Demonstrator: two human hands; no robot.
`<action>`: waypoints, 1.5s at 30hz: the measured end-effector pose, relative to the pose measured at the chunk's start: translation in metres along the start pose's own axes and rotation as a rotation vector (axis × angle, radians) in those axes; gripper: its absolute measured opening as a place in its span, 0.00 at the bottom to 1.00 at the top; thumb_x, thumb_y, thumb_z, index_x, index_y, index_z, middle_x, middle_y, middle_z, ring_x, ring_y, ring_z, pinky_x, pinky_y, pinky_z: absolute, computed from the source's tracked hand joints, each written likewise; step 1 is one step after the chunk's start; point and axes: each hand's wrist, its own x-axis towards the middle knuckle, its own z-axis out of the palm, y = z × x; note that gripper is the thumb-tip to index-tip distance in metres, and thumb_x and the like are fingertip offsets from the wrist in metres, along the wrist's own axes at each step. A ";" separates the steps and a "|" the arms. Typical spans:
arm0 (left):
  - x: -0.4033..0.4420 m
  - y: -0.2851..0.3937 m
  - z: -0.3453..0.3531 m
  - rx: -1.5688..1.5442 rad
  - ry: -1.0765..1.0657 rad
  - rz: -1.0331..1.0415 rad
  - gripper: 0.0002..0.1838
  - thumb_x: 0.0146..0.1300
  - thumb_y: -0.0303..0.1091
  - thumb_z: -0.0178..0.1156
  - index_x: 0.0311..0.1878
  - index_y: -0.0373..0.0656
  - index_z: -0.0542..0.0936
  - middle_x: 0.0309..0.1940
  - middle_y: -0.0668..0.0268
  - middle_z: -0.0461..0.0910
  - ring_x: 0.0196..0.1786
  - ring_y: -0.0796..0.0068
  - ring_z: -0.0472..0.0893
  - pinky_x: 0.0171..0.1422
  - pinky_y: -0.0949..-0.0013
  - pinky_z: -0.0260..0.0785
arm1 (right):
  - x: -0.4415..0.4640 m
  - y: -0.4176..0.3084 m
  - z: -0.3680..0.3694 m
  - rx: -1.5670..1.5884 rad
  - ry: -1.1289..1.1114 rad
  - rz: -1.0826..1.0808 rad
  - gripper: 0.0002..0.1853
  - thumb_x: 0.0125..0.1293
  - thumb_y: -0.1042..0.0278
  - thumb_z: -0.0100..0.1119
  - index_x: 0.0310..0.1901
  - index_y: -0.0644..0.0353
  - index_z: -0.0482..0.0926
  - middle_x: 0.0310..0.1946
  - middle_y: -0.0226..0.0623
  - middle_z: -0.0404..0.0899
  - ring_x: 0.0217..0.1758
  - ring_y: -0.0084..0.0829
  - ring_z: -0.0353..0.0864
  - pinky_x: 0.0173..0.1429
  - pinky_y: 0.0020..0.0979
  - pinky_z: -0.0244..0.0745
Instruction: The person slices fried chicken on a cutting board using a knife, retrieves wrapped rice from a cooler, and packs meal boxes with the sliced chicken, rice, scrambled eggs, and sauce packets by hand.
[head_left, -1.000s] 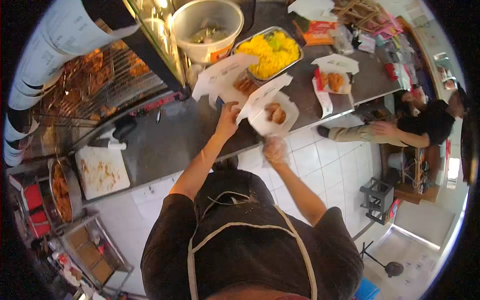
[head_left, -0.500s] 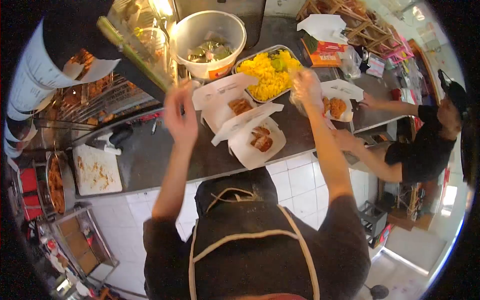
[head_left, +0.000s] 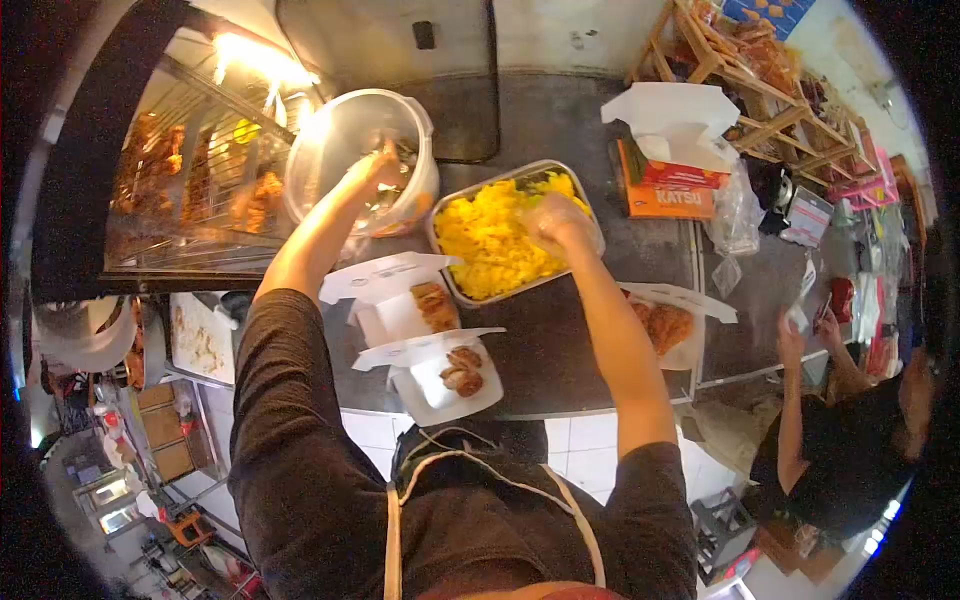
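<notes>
Left hand [head_left: 383, 166] reaches into the pale tub [head_left: 308, 165]; right hand [head_left: 556, 222] is over the yellow rice [head_left: 488, 246].
Half a second ago both were short of these spots, so work is now at the food containers. Left fingers are mostly hidden and the right hand is blurred: I cannot tell how open either is, or its hold. Rice spreads toward 8 o'clock of the right hand; two open boxes [head_left: 375, 318] [head_left: 412, 388] sit on the bench [head_left: 560, 345] at its 7 o'clock.

right hand [head_left: 556, 222] a blur over the rice tray [head_left: 500, 181]! left of that tray, the left hand [head_left: 376, 168], smeared too, grip unclear!
</notes>
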 end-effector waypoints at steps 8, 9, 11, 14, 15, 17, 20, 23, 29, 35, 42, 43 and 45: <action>0.013 -0.008 0.003 -0.078 -0.057 -0.133 0.18 0.53 0.46 0.63 0.39 0.41 0.83 0.35 0.53 0.84 0.40 0.54 0.84 0.43 0.55 0.77 | 0.038 -0.009 0.005 -0.189 -0.305 -0.095 0.15 0.54 0.63 0.59 0.42 0.60 0.81 0.45 0.51 0.81 0.50 0.46 0.82 0.52 0.42 0.77; -0.007 0.007 -0.010 -0.036 0.075 -0.148 0.18 0.53 0.46 0.63 0.37 0.40 0.84 0.33 0.53 0.84 0.40 0.54 0.84 0.43 0.55 0.77 | 0.033 -0.006 0.007 -0.293 -0.341 -0.176 0.16 0.54 0.63 0.58 0.44 0.60 0.81 0.46 0.51 0.80 0.50 0.46 0.81 0.53 0.43 0.77; -0.057 0.022 -0.030 -0.122 0.330 -0.133 0.18 0.53 0.45 0.63 0.38 0.38 0.83 0.33 0.53 0.84 0.38 0.55 0.84 0.42 0.58 0.76 | -0.001 0.009 0.019 0.054 0.685 -0.464 0.22 0.62 0.54 0.57 0.49 0.64 0.77 0.44 0.50 0.78 0.52 0.41 0.79 0.42 0.40 0.79; -0.162 0.056 -0.055 -0.481 0.804 -0.128 0.17 0.54 0.39 0.65 0.39 0.34 0.81 0.32 0.55 0.83 0.34 0.65 0.83 0.41 0.66 0.75 | -0.056 -0.032 0.008 -0.055 0.442 -0.410 0.32 0.63 0.49 0.55 0.65 0.58 0.65 0.59 0.52 0.68 0.65 0.50 0.67 0.54 0.47 0.76; -0.204 0.075 -0.058 -0.708 0.741 -0.209 0.14 0.55 0.35 0.65 0.39 0.33 0.81 0.32 0.57 0.83 0.33 0.72 0.82 0.40 0.70 0.74 | -0.066 -0.038 0.017 -0.063 0.416 -0.413 0.32 0.63 0.49 0.55 0.65 0.58 0.65 0.59 0.52 0.68 0.65 0.50 0.67 0.54 0.47 0.76; -0.277 0.115 -0.050 -0.812 0.794 -0.242 0.08 0.56 0.26 0.63 0.38 0.34 0.81 0.30 0.61 0.82 0.32 0.80 0.78 0.38 0.74 0.71 | -0.083 -0.049 0.038 -0.231 0.316 -0.458 0.28 0.63 0.49 0.54 0.63 0.52 0.69 0.64 0.52 0.65 0.56 0.51 0.75 0.57 0.47 0.74; -0.353 0.162 0.028 -1.124 0.768 -0.381 0.06 0.55 0.23 0.63 0.37 0.37 0.79 0.29 0.62 0.80 0.33 0.78 0.77 0.38 0.72 0.70 | -0.037 -0.021 0.088 -0.307 0.421 -0.648 0.27 0.63 0.54 0.56 0.62 0.52 0.69 0.59 0.51 0.70 0.56 0.50 0.76 0.56 0.44 0.75; -0.386 0.173 0.135 -1.145 0.681 -0.486 0.07 0.53 0.21 0.61 0.35 0.38 0.75 0.31 0.56 0.79 0.35 0.63 0.80 0.41 0.65 0.71 | -0.044 -0.041 0.065 -0.105 0.341 -0.516 0.25 0.60 0.57 0.62 0.58 0.56 0.72 0.54 0.45 0.76 0.51 0.47 0.78 0.53 0.41 0.74; -0.398 0.143 0.207 -0.888 0.529 -0.462 0.10 0.46 0.20 0.58 0.34 0.37 0.74 0.32 0.49 0.76 0.40 0.42 0.76 0.43 0.51 0.67 | -0.055 0.009 0.024 0.903 0.076 0.084 0.21 0.62 0.62 0.61 0.56 0.59 0.74 0.38 0.31 0.80 0.32 0.23 0.75 0.35 0.27 0.72; -0.430 0.136 0.192 -0.877 0.505 -0.294 0.08 0.47 0.22 0.58 0.34 0.37 0.75 0.33 0.50 0.78 0.41 0.44 0.78 0.45 0.53 0.69 | -0.227 -0.054 0.029 1.036 -0.087 0.161 0.14 0.61 0.53 0.65 0.41 0.50 0.75 0.19 0.22 0.69 0.16 0.21 0.67 0.18 0.27 0.63; -0.443 0.143 0.225 -0.578 0.234 -0.012 0.14 0.45 0.22 0.59 0.38 0.46 0.79 0.30 0.56 0.82 0.40 0.52 0.82 0.49 0.51 0.66 | -0.285 -0.109 0.190 0.063 -0.050 -0.582 0.25 0.56 0.56 0.65 0.53 0.57 0.75 0.47 0.43 0.77 0.49 0.39 0.78 0.51 0.39 0.74; -0.447 0.140 0.220 -0.627 0.286 -0.012 0.15 0.45 0.22 0.59 0.39 0.46 0.79 0.31 0.55 0.82 0.40 0.51 0.82 0.48 0.52 0.68 | -0.289 -0.117 0.203 -0.330 0.146 -0.727 0.25 0.53 0.58 0.67 0.53 0.57 0.74 0.47 0.45 0.76 0.51 0.43 0.77 0.54 0.42 0.73; -0.454 0.133 0.215 -0.650 0.270 -0.031 0.15 0.45 0.22 0.59 0.39 0.45 0.79 0.31 0.53 0.82 0.40 0.50 0.81 0.46 0.52 0.69 | -0.299 -0.118 0.209 -0.195 0.145 -0.762 0.23 0.53 0.65 0.63 0.53 0.55 0.74 0.47 0.46 0.76 0.49 0.47 0.77 0.54 0.43 0.73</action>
